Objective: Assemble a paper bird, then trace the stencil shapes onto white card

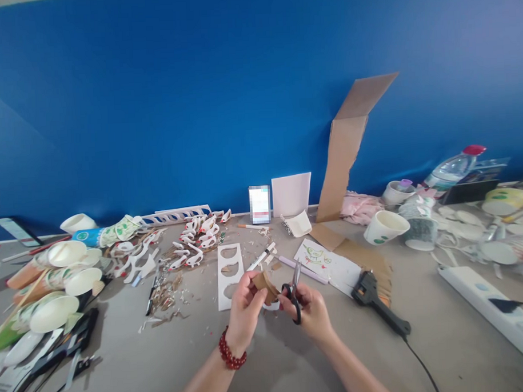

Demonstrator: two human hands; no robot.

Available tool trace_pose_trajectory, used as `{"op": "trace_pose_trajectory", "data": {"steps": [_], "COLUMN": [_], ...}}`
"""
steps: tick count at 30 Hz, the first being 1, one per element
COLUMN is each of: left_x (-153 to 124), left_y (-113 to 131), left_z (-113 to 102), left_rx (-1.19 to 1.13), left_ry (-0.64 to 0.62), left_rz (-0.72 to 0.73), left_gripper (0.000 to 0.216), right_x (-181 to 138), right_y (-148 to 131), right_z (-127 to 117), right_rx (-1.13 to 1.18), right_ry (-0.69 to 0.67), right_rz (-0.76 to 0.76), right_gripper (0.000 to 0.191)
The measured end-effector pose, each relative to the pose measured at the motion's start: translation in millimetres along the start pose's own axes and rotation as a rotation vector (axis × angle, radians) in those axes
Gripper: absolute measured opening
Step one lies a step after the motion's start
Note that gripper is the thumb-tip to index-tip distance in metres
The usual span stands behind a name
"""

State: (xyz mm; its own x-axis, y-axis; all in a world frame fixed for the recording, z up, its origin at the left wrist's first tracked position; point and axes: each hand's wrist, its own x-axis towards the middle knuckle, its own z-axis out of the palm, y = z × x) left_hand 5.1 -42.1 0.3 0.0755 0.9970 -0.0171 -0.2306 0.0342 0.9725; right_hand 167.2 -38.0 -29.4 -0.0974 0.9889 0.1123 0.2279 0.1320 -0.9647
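Cardboard piece (263, 282) in left hand (245, 308), scissors (296, 277) in right hand (313, 314)

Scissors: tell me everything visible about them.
The scissors have black, plastic-looking handle loops and shiny, metal-looking blades. The right hand grips them by the handles, blades pointing up and away from the wearer. The brown cardboard piece is left of the blades, not between them. Whether the blades are fully closed is unclear.
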Motion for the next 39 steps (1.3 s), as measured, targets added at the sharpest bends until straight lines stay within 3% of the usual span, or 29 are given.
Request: {"op": "trace_pose_trajectory", "data": {"steps": [10,17,31,39], "left_x": [0.9,-1.1,-1.5,0.4], "left_y": [-1.7,-1.9,-1.9,-2.8], "left_z": [0.9,1.2,5.7,2.5], "left_rx": [0.048,0.012,-0.107,-0.054], "left_ry": [0.051,0.052,-0.027,0.056], "left_rz": [0.002,-0.009,-0.017,-0.039], "left_gripper": [0.023,0.022,0.019,0.021], "right_x": [-2.3,-2.0,-4.2,-3.2], "right_y": [3.0,-2.7,3.2,5.1], "right_z": [3.8,4.3,4.9,0.4], "right_rx": [-0.049,0.114,0.172,0.372], "right_ry": [0.037,0.003,0.001,-0.066], "right_rz": [-0.021,-0.008,-0.068,0.089], "right_gripper": [0.024,0.021,0.015,0.026]}}
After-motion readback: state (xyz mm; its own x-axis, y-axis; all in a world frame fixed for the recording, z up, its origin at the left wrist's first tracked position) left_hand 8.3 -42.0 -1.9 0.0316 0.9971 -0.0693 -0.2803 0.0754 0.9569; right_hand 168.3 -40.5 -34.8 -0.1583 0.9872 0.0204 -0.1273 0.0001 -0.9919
